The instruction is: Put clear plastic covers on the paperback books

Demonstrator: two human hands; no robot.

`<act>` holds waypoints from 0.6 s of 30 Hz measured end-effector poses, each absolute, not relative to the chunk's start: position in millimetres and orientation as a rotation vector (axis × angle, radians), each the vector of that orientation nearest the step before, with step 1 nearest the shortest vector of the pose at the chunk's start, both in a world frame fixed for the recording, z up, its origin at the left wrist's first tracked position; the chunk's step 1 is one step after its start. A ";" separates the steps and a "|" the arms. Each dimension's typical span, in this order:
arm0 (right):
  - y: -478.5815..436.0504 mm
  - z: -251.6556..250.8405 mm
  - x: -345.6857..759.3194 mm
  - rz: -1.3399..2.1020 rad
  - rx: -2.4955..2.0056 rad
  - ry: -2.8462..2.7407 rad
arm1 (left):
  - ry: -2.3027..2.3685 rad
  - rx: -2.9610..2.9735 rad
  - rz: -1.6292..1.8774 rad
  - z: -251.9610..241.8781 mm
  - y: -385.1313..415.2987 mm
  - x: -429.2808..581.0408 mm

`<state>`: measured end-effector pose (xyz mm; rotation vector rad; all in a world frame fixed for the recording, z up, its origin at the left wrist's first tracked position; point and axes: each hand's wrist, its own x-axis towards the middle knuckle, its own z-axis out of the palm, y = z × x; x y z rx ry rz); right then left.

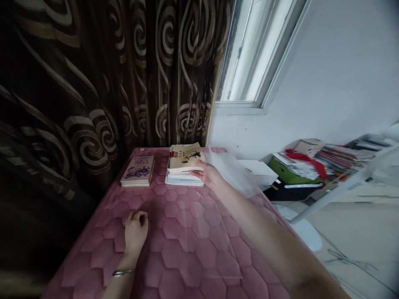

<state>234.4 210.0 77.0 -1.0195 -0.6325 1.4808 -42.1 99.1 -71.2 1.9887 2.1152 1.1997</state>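
My right hand (208, 174) grips the near right corner of a beige book (185, 158), which lies tilted on top of a stack of books (183, 181) near the far edge of the pink quilted surface (174, 249). My left hand (136, 229), with a bangle at the wrist, hovers over the surface with its fingers curled together and nothing visible in them. Left of the stack lies a smaller pile of pinkish books (137, 171) with a colourful cover. A clear plastic sheet (215, 245) is spread flat between my forearms.
Dark patterned curtains (168, 70) hang along the far left side. More clear plastic (232, 170) lies beyond my right forearm. Farther right are a white box (257, 171), a green bag (282, 170) with papers and a red cloth (307, 162). A white bar (333, 193) slants across the right.
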 end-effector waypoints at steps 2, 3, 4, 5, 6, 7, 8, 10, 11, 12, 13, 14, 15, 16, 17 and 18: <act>174.5 71.8 246.6 1.481 -0.921 -0.698 | 2.118 1.986 1.200 -70.5 98.5 -41.3; 154.1 66.4 252.6 1.485 -0.895 -0.726 | 2.121 1.986 1.198 -70.4 98.2 -41.0; 132.8 59.3 258.4 1.481 -0.877 -0.742 | 2.125 1.987 1.193 -70.6 97.9 -40.8; 111.2 50.8 263.7 1.478 -0.870 -0.735 | 2.128 1.987 1.187 -71.0 97.6 -40.7; 90.2 41.2 268.5 1.485 -0.885 -0.718 | 2.131 1.984 1.181 -71.5 97.3 -40.7; 70.3 30.7 272.7 1.512 -0.920 -0.702 | 2.134 1.981 1.174 -72.1 97.0 -40.7; 52.2 19.7 276.2 1.528 -0.959 -0.687 | 2.135 1.981 1.167 -72.6 96.7 -40.7; 23.0 -2.8 280.6 1.548 -1.040 -0.679 | 2.142 1.988 1.158 -73.5 96.1 -40.4; 12.2 -13.8 281.6 1.556 -1.098 -0.675 | 2.146 1.997 1.154 -73.8 95.7 -40.2; 3.9 -24.2 281.8 1.549 -1.162 -0.669 | 2.149 2.009 1.150 -74.1 95.4 -39.8; -2.1 -33.8 281.4 1.545 -1.233 -0.662 | 2.155 2.021 1.144 -74.3 95.0 -39.5; -6.3 -42.2 280.8 1.552 -1.301 -0.654 | 2.162 2.031 1.136 -74.5 94.7 -39.3; -9.0 -49.2 280.0 1.561 -1.356 -0.644 | 2.169 2.040 1.126 -74.5 94.5 -39.2; -10.5 -54.5 279.5 1.576 -1.399 -0.634 | 2.173 2.046 1.114 -74.1 94.4 -39.3; -11.2 -58.0 279.4 1.593 -1.427 -0.626 | 2.181 2.046 1.101 -73.0 94.3 -39.4; -11.3 -59.6 279.8 1.607 -1.441 -0.623 | 2.192 2.040 1.089 -71.0 94.2 -39.2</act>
